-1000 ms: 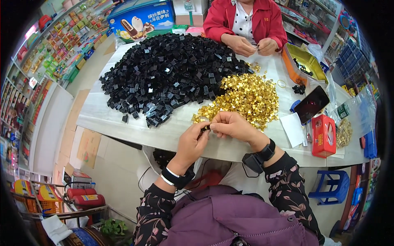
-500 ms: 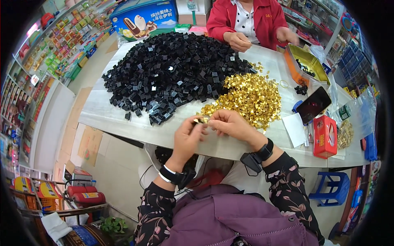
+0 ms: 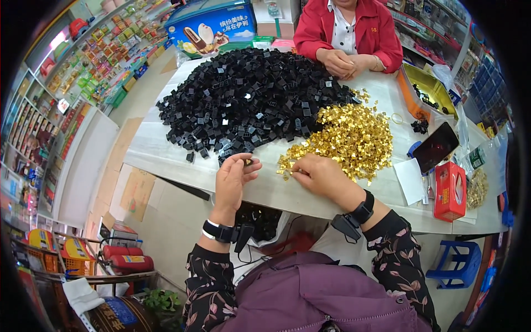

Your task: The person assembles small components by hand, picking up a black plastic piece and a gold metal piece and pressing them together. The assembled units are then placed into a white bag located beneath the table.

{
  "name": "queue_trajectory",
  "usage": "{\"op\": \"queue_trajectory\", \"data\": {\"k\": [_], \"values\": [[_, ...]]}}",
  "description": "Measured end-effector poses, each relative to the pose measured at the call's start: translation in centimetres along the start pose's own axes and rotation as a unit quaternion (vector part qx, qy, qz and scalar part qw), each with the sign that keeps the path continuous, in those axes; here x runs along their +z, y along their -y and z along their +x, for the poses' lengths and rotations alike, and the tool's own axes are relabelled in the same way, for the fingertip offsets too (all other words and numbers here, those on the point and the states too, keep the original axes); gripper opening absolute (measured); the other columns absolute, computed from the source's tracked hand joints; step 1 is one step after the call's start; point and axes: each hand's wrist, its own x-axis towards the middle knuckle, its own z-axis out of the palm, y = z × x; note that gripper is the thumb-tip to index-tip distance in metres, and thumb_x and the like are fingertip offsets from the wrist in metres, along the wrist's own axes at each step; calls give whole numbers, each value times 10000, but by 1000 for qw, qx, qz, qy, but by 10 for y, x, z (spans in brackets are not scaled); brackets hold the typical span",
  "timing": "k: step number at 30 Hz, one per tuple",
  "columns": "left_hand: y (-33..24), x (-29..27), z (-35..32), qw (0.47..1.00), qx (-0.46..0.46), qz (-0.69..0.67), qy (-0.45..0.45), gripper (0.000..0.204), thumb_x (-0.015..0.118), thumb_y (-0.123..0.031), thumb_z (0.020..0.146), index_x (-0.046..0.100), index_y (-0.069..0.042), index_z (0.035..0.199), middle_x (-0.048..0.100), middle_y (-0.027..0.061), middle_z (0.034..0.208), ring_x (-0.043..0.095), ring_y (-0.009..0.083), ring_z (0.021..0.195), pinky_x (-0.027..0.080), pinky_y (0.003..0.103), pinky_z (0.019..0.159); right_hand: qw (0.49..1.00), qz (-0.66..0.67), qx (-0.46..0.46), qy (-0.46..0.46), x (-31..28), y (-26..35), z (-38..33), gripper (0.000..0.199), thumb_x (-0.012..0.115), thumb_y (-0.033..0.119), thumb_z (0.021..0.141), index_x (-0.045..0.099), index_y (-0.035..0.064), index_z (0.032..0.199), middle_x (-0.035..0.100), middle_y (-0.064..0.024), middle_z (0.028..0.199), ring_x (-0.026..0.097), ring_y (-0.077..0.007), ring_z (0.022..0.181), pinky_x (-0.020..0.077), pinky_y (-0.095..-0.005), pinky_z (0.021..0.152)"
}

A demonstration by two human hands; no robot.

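My left hand (image 3: 231, 182) is raised over the near side of the table, palm turned inward. Between its thumb and fingers sits a small black plastic piece (image 3: 248, 162) with a glint of gold, partly covered by the fingers. A large heap of small black plastic pieces (image 3: 243, 105) lies just beyond this hand. To the right of the heap is a pile of small shiny gold pieces (image 3: 354, 138). My right hand (image 3: 321, 176) rests at that pile's near left edge, thumb and fingertips pinched together among loose gold pieces. What the pinch holds is hidden.
Across the table (image 3: 271, 196) sits a person in a red jacket (image 3: 362, 36), hands together. On the right are an orange tin (image 3: 412, 91), a phone (image 3: 437, 146), a white paper (image 3: 408, 180) and a red tin (image 3: 449, 191). A blue stool (image 3: 454, 264) stands below.
My hands have come apart. The left has moved left with the black piece; the right has gone to the gold pile's edge. The other person's hands have come together.
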Motion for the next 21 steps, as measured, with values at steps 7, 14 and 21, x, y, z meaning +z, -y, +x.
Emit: {"op": "queue_trajectory", "data": {"k": [7,14,21], "values": [[-12,1,33,996,-10,83,5,189,447,-146,912,567,-17,980,622,103,891,637,179,778,528,269,669,998,51,19,-25,-5,-6,-5,107,645,175,768,649,92,837,623,-71,760,621,-230,670,499,-324,588],[-20,21,56,758,187,624,31,198,568,-109,800,560,-75,994,573,134,784,619,261,688,517,365,605,987,117,113,2,-15,0,-3,89,634,170,771,643,90,810,639,-64,745,626,-217,677,499,-315,601],[-14,18,72,591,250,765,57,213,592,-109,754,531,-79,956,555,154,793,600,351,708,508,428,613,980,167,107,-1,-18,-4,-3,123,650,195,778,657,82,827,630,-69,730,618,-205,656,489,-297,595]]}}
